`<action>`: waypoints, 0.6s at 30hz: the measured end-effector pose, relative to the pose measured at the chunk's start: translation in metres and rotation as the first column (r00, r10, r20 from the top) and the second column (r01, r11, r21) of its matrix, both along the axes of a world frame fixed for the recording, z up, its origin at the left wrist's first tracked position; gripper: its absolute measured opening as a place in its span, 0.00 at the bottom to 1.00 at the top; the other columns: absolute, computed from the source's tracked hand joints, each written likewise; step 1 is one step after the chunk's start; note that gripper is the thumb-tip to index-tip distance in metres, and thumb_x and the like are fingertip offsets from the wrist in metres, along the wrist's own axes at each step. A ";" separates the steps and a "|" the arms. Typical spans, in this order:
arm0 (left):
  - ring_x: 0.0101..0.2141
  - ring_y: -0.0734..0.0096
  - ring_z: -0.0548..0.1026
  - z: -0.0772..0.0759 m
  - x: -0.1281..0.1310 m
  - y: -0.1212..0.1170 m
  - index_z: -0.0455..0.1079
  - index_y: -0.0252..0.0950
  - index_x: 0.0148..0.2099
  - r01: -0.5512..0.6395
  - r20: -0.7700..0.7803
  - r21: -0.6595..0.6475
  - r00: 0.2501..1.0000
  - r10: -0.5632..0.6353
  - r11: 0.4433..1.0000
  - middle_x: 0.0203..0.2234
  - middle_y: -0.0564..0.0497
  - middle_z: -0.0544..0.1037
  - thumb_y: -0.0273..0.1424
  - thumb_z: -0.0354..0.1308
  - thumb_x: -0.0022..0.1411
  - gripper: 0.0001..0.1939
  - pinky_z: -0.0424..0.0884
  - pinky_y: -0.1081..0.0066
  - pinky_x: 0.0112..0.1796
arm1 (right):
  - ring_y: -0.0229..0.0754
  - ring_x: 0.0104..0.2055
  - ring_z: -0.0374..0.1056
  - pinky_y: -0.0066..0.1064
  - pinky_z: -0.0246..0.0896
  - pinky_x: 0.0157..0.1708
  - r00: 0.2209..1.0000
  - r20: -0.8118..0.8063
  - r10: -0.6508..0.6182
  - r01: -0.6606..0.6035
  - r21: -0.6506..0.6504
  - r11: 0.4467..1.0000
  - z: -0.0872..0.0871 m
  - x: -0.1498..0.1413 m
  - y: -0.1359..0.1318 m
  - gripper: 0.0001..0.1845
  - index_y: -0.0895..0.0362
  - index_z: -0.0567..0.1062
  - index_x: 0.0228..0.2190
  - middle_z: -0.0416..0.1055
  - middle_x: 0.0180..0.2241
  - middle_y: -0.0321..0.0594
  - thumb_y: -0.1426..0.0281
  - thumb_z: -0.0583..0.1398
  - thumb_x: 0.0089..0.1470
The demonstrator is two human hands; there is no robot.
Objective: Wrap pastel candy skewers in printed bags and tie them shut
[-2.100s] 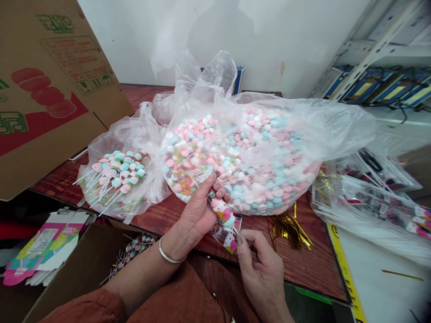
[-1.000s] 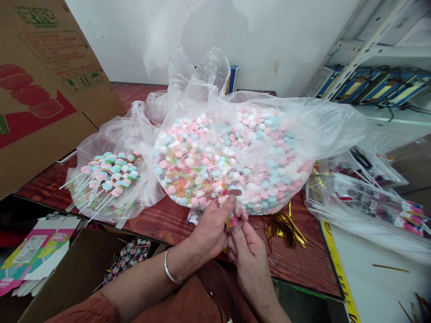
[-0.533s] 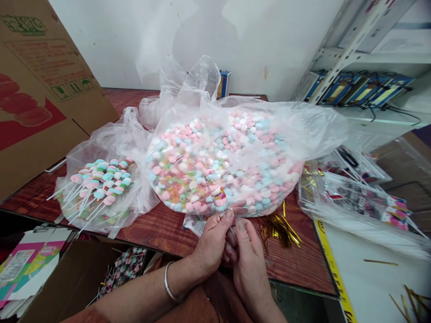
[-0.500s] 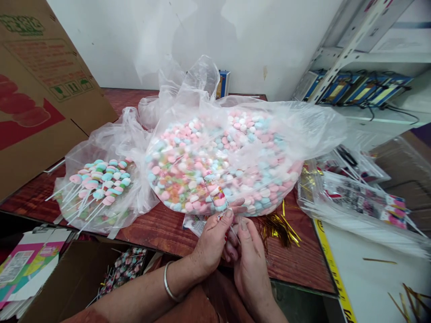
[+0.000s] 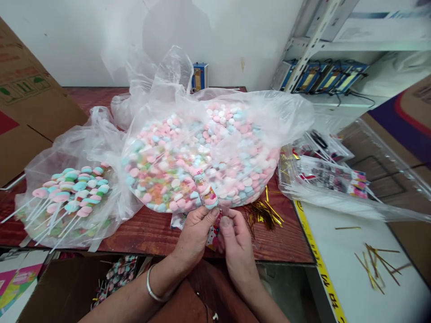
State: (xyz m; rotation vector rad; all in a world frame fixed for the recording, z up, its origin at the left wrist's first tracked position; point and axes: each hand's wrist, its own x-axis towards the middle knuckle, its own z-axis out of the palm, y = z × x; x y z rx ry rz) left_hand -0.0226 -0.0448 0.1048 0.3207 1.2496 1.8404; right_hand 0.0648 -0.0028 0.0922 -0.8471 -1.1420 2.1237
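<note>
My left hand [image 5: 195, 233] and my right hand [image 5: 235, 242] meet at the table's front edge, both pinching one wrapped candy lollipop [image 5: 206, 193] in a clear printed sleeve. Its candy end points up over the big clear bag of pastel candies [image 5: 202, 152]. Its lower end is hidden between my fingers. A silver bangle [image 5: 151, 291] circles my left wrist. A bunch of gold twist ties [image 5: 264, 211] lies just right of my hands.
A smaller clear bag of unwrapped stick candies [image 5: 70, 193] lies at left on the red-brown table [image 5: 151, 231]. An open carton with wrapped lollipops [image 5: 116, 276] sits below. Printed sleeves in plastic [image 5: 332, 177] lie right. Loose gold ties [image 5: 373, 260] rest on a white surface.
My hands have come together on the wrapped lollipop and turned it upright, candy end up. The view has swung right, so the bags sit further left in frame.
</note>
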 end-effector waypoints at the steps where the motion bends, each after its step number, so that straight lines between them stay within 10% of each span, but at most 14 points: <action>1: 0.27 0.71 0.74 -0.001 0.000 -0.001 0.81 0.36 0.39 0.017 -0.013 -0.008 1.000 -0.017 1.000 0.30 0.48 0.82 0.37 0.67 0.56 0.11 0.71 0.73 0.30 | 0.31 0.21 0.50 0.21 0.48 0.18 1.000 -0.003 -0.011 0.011 0.013 1.000 -0.001 0.000 0.000 0.18 0.53 0.71 0.37 0.58 0.23 0.26 0.53 0.65 0.55; 7: 0.25 0.70 0.73 0.002 -0.008 -0.011 0.81 0.36 0.40 0.218 0.184 0.049 0.957 -0.223 0.975 0.27 0.47 0.80 0.37 0.70 0.53 0.14 0.69 0.73 0.26 | 0.27 0.16 0.35 0.19 0.37 0.14 0.947 -0.317 0.046 -0.189 -0.437 0.879 0.008 0.003 0.000 0.20 0.53 0.66 0.31 0.53 0.18 0.20 0.58 0.70 0.50; 12: 0.22 0.73 0.72 0.003 -0.012 -0.012 0.82 0.35 0.30 0.258 0.213 0.032 0.942 -0.259 0.966 0.24 0.46 0.81 0.36 0.76 0.43 0.13 0.70 0.73 0.26 | 0.27 0.15 0.34 0.20 0.38 0.14 0.893 -0.426 0.145 -0.347 -0.448 0.824 0.009 0.007 -0.003 0.18 0.52 0.66 0.31 0.48 0.17 0.20 0.58 0.68 0.52; 16: 0.23 0.70 0.74 0.006 -0.013 -0.008 0.83 0.36 0.31 0.187 0.072 -0.044 0.980 -0.184 0.981 0.29 0.45 0.83 0.38 0.76 0.42 0.14 0.71 0.71 0.25 | 0.35 0.25 0.58 0.29 0.60 0.29 0.980 0.036 0.198 -0.201 0.146 0.969 -0.002 0.022 0.009 0.15 0.55 0.73 0.31 0.63 0.25 0.31 0.57 0.59 0.62; 18: 0.29 0.66 0.77 0.008 -0.017 -0.007 0.83 0.36 0.30 0.074 -0.038 -0.051 0.996 -0.076 0.996 0.29 0.45 0.83 0.39 0.76 0.42 0.14 0.75 0.70 0.33 | 0.43 0.39 0.65 0.36 0.61 0.42 0.938 0.337 -0.085 -0.143 0.599 0.788 -0.012 0.036 0.019 0.10 0.55 0.76 0.34 0.71 0.34 0.40 0.64 0.58 0.63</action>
